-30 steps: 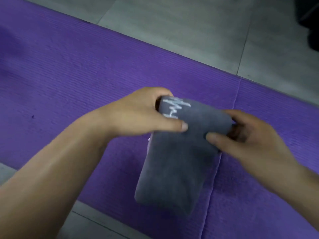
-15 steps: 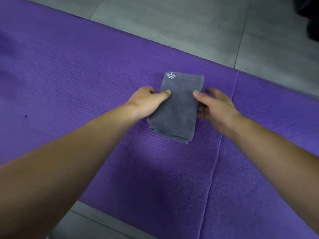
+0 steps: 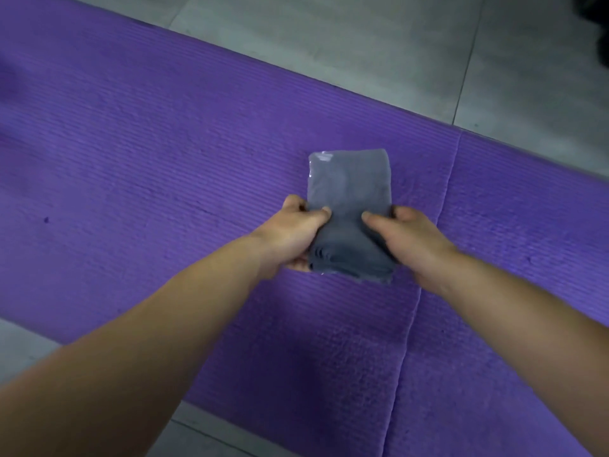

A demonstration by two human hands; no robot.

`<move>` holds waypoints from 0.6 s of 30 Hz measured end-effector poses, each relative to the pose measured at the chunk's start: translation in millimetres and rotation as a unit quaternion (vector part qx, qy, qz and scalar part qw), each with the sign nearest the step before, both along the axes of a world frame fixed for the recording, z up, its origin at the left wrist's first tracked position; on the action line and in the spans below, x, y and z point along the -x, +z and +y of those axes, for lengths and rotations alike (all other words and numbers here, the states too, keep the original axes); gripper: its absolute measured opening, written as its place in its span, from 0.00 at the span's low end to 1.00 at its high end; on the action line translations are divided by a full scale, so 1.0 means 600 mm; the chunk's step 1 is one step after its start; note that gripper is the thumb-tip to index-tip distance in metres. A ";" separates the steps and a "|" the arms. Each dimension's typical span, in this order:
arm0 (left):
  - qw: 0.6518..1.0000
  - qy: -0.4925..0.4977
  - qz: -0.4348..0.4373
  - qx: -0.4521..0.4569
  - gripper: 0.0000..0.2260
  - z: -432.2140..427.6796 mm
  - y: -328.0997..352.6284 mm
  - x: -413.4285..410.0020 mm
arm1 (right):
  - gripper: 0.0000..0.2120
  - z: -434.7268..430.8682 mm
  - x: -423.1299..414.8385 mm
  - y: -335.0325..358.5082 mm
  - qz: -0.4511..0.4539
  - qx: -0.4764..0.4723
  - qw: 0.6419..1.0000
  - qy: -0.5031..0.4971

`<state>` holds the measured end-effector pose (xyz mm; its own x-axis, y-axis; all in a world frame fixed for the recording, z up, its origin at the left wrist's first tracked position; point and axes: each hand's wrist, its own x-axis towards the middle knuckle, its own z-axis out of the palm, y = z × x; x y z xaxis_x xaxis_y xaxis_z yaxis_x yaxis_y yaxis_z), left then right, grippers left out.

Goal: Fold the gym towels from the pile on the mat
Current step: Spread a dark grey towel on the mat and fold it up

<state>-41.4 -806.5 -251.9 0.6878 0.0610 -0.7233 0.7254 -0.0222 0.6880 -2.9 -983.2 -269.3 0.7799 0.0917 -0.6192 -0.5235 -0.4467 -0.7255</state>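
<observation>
A small grey gym towel (image 3: 349, 186), folded into a thick rectangle, lies on the purple mat (image 3: 164, 192) near the middle of the view. A small white mark shows at its far left corner. My left hand (image 3: 293, 232) grips the towel's near left side, thumb on top and fingers beneath. My right hand (image 3: 405, 235) grips the near right side the same way. The near end looks raised a little, and its stacked layers show between my hands. No pile of other towels is in view.
A seam or second mat edge (image 3: 425, 275) runs from the far right toward me, just right of the towel. Grey floor tiles (image 3: 362, 44) lie beyond the mat and at the near left. A dark object (image 3: 596, 24) sits in the top right corner.
The towel went from held up close to lying on the mat. My hands slid from its middle sides to its near end and took hold there.
</observation>
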 end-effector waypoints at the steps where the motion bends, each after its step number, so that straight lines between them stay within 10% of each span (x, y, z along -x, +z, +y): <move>1: 0.999 -0.013 -0.008 -0.036 0.14 -0.004 -0.001 0.009 | 0.22 -0.002 0.009 -0.002 -0.016 0.037 0.999 0.031; 11: 0.992 0.065 0.000 0.110 0.18 -0.032 0.000 0.070 | 0.09 -0.007 0.056 0.008 -0.139 0.104 0.984 0.032; 16: 0.943 -0.217 -0.036 -0.249 0.25 0.004 0.016 0.040 | 0.15 -0.007 0.071 0.003 -0.161 0.105 0.978 0.084; 18: 0.932 -0.161 -0.089 -0.312 0.26 0.019 0.016 0.004 | 0.20 -0.012 0.066 0.005 -0.158 0.096 0.979 0.080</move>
